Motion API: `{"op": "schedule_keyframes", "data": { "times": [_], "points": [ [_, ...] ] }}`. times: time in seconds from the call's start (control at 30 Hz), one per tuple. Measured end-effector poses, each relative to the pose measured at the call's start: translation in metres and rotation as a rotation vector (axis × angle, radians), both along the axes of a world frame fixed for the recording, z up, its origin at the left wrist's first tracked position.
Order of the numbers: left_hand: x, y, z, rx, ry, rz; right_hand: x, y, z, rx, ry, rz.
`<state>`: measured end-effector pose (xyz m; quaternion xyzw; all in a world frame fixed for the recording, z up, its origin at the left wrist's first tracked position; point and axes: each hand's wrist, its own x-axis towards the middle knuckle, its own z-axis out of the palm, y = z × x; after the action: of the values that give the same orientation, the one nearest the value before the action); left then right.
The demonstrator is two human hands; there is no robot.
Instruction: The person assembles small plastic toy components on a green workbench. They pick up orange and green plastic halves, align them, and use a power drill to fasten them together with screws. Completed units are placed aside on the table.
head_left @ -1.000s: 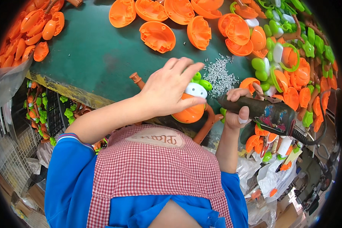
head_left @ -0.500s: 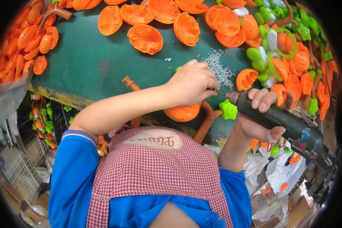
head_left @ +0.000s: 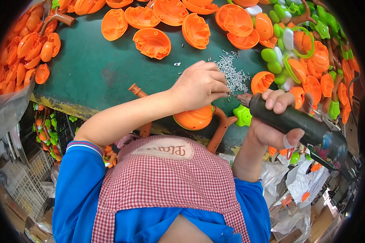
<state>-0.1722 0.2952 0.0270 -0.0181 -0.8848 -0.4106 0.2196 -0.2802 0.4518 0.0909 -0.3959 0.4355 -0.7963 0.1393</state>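
My right hand point(head_left: 273, 121) grips a black electric screwdriver point(head_left: 292, 119), held slanting with its copper-coloured chuck toward the left. The fingers of my left hand point(head_left: 200, 84) are pinched together at the tip of its bit. Whatever sits between those fingertips is too small and covered to make out. Under my left wrist lies a rounded orange plastic piece point(head_left: 194, 118), partly hidden, with a brown curved tube point(head_left: 221, 129) beside it. A green star-shaped knob point(head_left: 242, 116) rests just below the chuck. Beyond my left fingers spreads a heap of small silver screws point(head_left: 233, 73).
Orange half shells point(head_left: 152, 43) lie along the far side of the green table point(head_left: 89, 60). More orange shells are piled at the left point(head_left: 28, 48). Orange, green and white parts point(head_left: 300, 56) crowd the right. A brown tube point(head_left: 138, 90) lies behind my left forearm.
The screwdriver's chuck has come slightly closer to my left fingertips, and less of the bit shows. My left hand keeps its pinch in nearly the same place.
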Motion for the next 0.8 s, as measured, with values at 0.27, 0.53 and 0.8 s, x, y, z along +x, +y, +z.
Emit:
{"op": "schedule_keyframes", "data": {
  "times": [0.27, 0.53, 0.8],
  "points": [
    [0.063, 0.008, -0.001, 0.039, -0.01, 0.023, 0.049, 0.014, 0.014, 0.027, -0.155, 0.021],
    [0.061, 0.012, -0.004, 0.2, -0.001, 0.026, 0.054, 0.008, 0.002, 0.16, -0.17, 0.08],
    [0.063, 0.017, -0.005, 0.301, -0.1, 0.068, 0.055, 0.002, -0.023, 0.122, -0.172, 0.152]
  ]
}}
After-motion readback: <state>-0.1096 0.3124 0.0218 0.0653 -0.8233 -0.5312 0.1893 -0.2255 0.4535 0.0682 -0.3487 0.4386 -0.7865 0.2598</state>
